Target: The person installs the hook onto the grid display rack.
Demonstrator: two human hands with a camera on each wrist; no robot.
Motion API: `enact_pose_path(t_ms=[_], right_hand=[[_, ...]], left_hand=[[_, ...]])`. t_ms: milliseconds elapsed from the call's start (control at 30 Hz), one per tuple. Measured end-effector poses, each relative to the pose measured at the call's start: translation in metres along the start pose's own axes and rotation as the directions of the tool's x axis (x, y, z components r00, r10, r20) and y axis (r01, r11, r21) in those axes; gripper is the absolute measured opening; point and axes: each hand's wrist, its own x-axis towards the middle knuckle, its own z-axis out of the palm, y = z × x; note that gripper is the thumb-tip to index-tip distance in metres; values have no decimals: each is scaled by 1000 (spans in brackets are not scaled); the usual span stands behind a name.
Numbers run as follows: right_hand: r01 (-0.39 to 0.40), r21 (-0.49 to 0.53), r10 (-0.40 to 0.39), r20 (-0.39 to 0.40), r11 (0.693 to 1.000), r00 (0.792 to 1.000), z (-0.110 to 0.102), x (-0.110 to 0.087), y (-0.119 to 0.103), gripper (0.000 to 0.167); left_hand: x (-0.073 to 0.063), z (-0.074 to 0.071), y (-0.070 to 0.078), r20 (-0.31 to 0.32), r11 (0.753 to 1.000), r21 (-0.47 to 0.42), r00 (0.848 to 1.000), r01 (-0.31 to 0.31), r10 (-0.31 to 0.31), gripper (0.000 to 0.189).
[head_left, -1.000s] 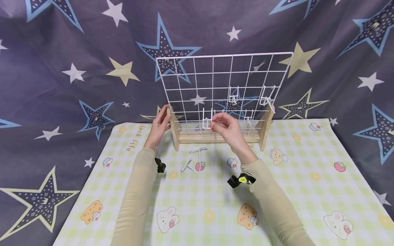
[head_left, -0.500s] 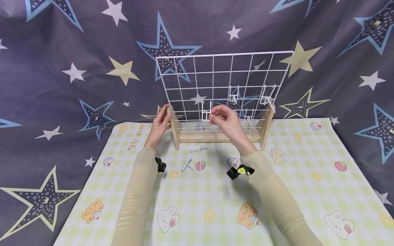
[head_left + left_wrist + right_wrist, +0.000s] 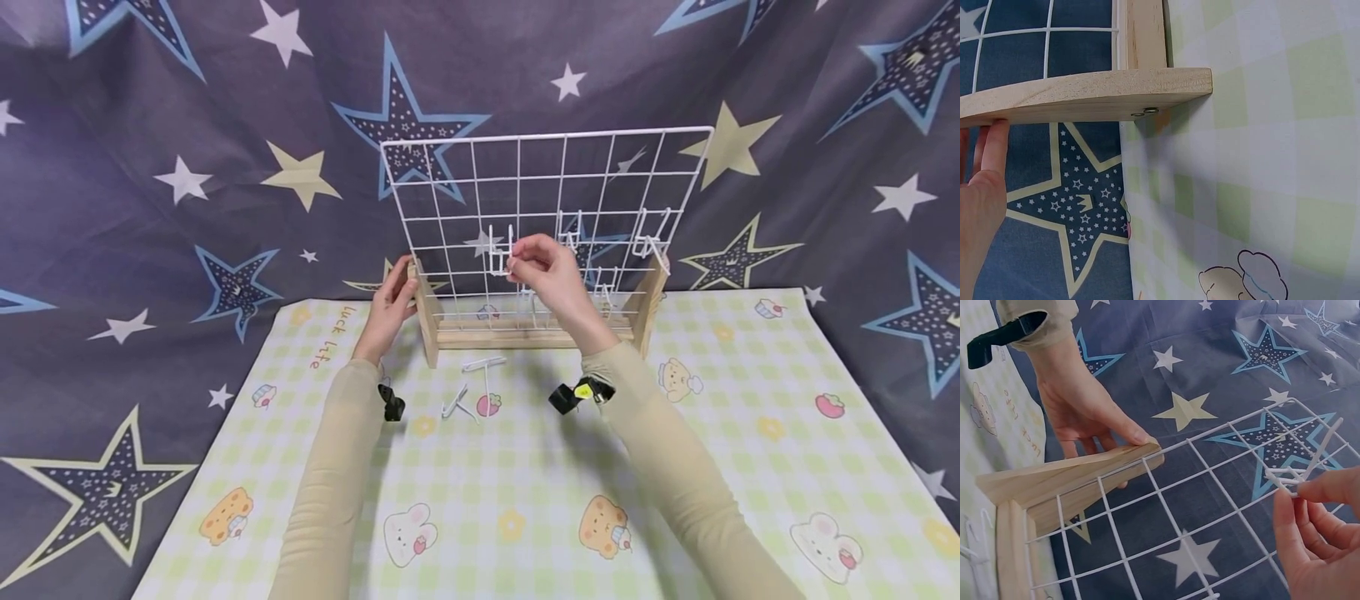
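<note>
You're holding the white hook [image 3: 1287, 480] up against the grid panel [image 3: 519, 177], left of center; I can't tell whether it's touching the wires. Your right hand [image 3: 551, 271] is pinching it between thumb and index, nearly closed, other fingers curling in underneath. The hook is sitting just left of those fingertips, prongs pointing up.

Change over the last second: right hand is climbing and the hook is rising with it, now lying over a higher row of the grid. Meaning: height is shifting, but the hook is still hanging on your pinch, so I'm not counting it as seated.

Your left hand [image 3: 388, 312] isn't shifting. It's holding the left wooden side post [image 3: 424, 312] near its top, thumb on the edge, fingers reaching its outer side, so the stand is looking steady to me.

Right of your right hand, three hooks are hanging on the grid: upper [image 3: 569, 237], lower [image 3: 606, 293], far right [image 3: 651, 246].

Below, between your hands, two loose hooks [image 3: 453, 404] are lying on the checked tablecloth [image 3: 510, 475], unmoved. Starry curtain [image 3: 187, 125] is hanging behind everything.
</note>
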Motion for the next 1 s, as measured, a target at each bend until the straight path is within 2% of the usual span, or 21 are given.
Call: enact_pose_path(t_ms=[167,400,700,1000], right_hand=[[23,-42,-23,-10,999,1000,0,8,-7,16],[30,-55,-32,-27,998,999,2,17,-12,18],[30,-77,-36,-83,997,996,5,33,-9,18],[-31,-101,18,-120,994,993,3,31,-1,11]], left_hand=[[0,3,2,-4,1000,3,1000,10,-10,56],[-7,10,21,2,1000,-1,1000,13,-13,56],[-11,8,24,-20,999,20,999,37,-36,57],[-10,9,23,-13,1000,8,1000,23,-23,55]])
